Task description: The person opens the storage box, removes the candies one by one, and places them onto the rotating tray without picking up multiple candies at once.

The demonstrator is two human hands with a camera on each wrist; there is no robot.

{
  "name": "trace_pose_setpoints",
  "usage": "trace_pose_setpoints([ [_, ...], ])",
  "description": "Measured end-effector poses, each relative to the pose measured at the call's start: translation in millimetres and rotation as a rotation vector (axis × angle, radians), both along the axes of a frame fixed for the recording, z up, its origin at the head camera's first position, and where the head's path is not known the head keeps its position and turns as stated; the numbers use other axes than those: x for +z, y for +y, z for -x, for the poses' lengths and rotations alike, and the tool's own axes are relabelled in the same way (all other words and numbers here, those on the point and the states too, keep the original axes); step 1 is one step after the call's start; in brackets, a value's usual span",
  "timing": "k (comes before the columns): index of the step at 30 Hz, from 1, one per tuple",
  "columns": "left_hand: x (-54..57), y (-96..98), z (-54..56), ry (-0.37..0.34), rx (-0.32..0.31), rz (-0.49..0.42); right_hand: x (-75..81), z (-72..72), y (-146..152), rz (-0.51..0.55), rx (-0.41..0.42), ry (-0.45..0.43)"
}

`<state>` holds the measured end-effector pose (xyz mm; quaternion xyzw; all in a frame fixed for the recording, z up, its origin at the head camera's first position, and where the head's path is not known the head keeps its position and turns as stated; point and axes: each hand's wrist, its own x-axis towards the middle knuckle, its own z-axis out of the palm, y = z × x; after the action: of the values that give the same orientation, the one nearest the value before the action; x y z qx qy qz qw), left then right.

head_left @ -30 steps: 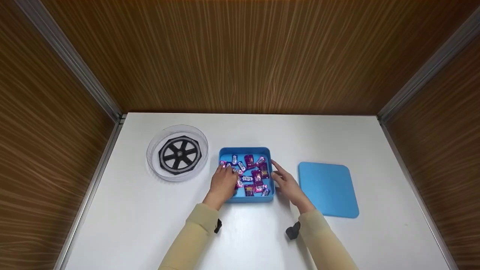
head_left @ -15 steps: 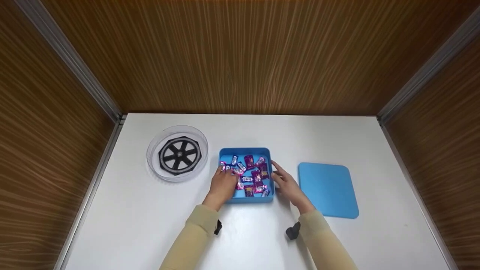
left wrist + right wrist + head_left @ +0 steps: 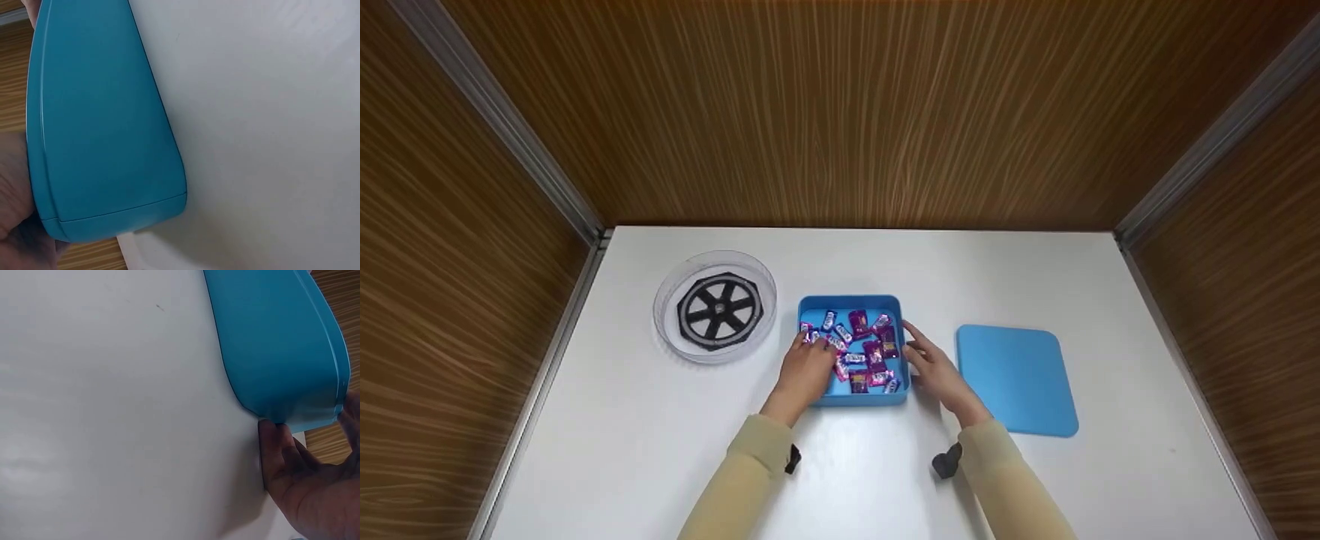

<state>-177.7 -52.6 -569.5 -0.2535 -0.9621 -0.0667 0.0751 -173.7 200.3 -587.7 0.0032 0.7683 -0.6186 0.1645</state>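
A blue square box (image 3: 859, 400) stands in the middle of the table and holds several wrapped candies (image 3: 874, 355) in purple, pink and blue-white. My left hand (image 3: 806, 371) reaches over the left side of the box, fingers bent down among the candies. Its palm covers some of that side, and I cannot tell whether the fingers pinch a candy. Against the box's right wall lie the fingers of my right hand (image 3: 939, 373). The right wrist view shows fingertips (image 3: 274, 433) at the foot of the box's rounded corner.
To the right lies a flat blue lid (image 3: 1018, 380), close to the right forearm. At the back left stands a clear round dish (image 3: 666, 330) with a black spoked wheel-like piece (image 3: 720, 307) in it. Brown wood-grain panels (image 3: 840, 112) enclose the white table (image 3: 607, 435).
The left fingers shift slightly among the candies, and a pink candy beside them has turned a little. The right hand, box, lid and dish stay put.
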Motion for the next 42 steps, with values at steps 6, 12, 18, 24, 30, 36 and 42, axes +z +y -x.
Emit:
trace_pose_setpoints([
  [6, 8.7, -1.2, -4.6, -0.012, -0.012, -0.084, 0.8, 0.7, -0.5, -0.002, -0.011, -0.013],
  [12, 21.4, -7.7, -14.2, -0.048, 0.056, -0.333, 5.8, 0.5, -2.2, 0.030, -0.004, -0.032],
  [18, 32.1, -23.5, -20.0, -0.043, 0.176, -0.612, 28.7, -5.5, -7.2, 0.011, 0.015, -0.034],
  [24, 37.0, -46.7, -17.8, -0.036, 0.268, -0.741, 39.0, -10.0, -7.5, 0.044, 0.036, -0.038],
  [30, 35.3, -71.6, -10.6, -0.057, 0.345, -0.848, 22.5, -4.4, -4.0, 0.041, 0.032, -0.044],
  [36, 27.0, -99.1, 4.7, 0.005, 0.453, -0.859, 0.3, 1.4, -0.9, 0.022, 0.004, -0.035],
  [42, 16.5, -120.9, 20.5, -0.007, 0.560, -0.758, 0.9, 0.8, -1.5, -0.008, -0.010, -0.040],
])
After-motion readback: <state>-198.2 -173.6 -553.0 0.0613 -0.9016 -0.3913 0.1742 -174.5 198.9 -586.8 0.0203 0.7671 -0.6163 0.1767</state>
